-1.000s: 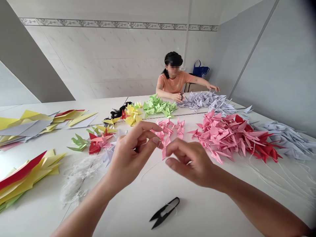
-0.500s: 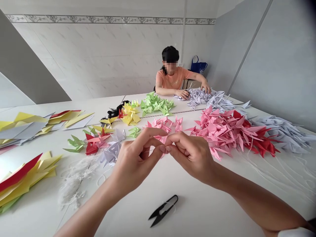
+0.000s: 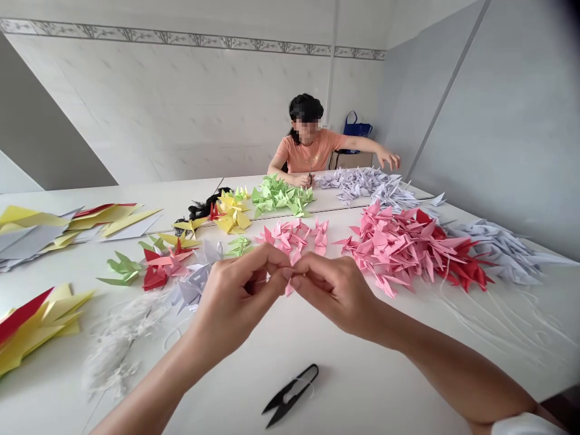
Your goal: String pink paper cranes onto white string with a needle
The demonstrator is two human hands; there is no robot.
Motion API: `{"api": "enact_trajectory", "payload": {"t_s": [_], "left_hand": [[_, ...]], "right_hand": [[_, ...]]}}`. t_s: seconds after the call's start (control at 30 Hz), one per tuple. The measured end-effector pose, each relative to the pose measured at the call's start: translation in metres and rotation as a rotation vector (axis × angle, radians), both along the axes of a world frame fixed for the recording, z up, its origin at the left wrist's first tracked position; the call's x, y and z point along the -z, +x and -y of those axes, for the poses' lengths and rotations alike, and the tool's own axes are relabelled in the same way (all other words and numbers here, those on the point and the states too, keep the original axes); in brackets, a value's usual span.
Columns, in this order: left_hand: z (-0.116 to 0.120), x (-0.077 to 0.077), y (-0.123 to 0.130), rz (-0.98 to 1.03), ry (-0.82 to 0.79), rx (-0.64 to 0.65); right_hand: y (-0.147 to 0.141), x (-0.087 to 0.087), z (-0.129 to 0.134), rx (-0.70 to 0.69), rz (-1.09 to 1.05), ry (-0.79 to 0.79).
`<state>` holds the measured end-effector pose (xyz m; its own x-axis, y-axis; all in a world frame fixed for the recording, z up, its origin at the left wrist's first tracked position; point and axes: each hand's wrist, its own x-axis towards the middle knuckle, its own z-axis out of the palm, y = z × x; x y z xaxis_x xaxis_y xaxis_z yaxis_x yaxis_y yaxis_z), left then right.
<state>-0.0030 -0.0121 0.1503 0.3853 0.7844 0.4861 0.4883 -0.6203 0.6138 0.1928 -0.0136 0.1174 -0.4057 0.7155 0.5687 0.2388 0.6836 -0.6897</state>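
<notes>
Both my hands meet in front of me above the table (image 3: 362, 386), fingertips touching. My left hand (image 3: 240, 296) is closed in a pinch on a thin white thread (image 3: 259, 280), of which only a short bit shows. My right hand (image 3: 339, 290) pinches at the same spot, on what looks like the same thread; its fingers cover most of it. Black thread snips (image 3: 290, 396) lie below my hands, with a bit of white thread across them. Just beyond my fingers are pink folded paper cranes (image 3: 290, 235).
Pink cranes (image 3: 399, 241), red ones (image 3: 471, 266) and pale lilac ones (image 3: 498, 248) are heaped at right. Green cranes (image 3: 281, 196) lie farther back. White thread (image 3: 113, 350) and coloured paper sheets (image 3: 36, 332) are at left. A co-worker (image 3: 312, 151) sits opposite.
My hands stay pinched together, with small finger shifts. The view has turned slightly, moving the scene left and down. The co-worker's one arm has lifted off the lilac cranes and stretched outward.
</notes>
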Motion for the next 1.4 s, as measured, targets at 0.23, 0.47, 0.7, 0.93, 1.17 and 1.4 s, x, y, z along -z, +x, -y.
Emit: {"api": "enact_trajectory", "payload": {"t_s": [0.23,0.47,0.7,0.93,1.17,1.4], "left_hand": [[-0.008,-0.002,-0.005,0.222,-0.030,-0.027],[-0.006,0.000,-0.004,0.216,-0.080,-0.007],[0.000,-0.003,0.004,0.366,-0.222,-0.039],[-0.007,0.001,0.001,0.384,-0.383,0.100],[-0.006,0.003,0.002,0.328,-0.269,0.080],[-0.002,0.003,0.004,0.307,-0.238,0.078]], "right_hand": [[-0.008,0.005,-0.001,-0.517,0.510,-0.034],[-0.004,-0.002,0.001,-0.241,0.322,-0.045],[0.001,-0.004,-0.001,-0.171,0.022,-0.034],[0.000,0.000,0.000,-0.068,-0.119,-0.099],[0.000,-0.004,0.007,-0.097,-0.147,-0.085],[-0.002,-0.002,0.008,-0.063,-0.121,-0.085]]}}
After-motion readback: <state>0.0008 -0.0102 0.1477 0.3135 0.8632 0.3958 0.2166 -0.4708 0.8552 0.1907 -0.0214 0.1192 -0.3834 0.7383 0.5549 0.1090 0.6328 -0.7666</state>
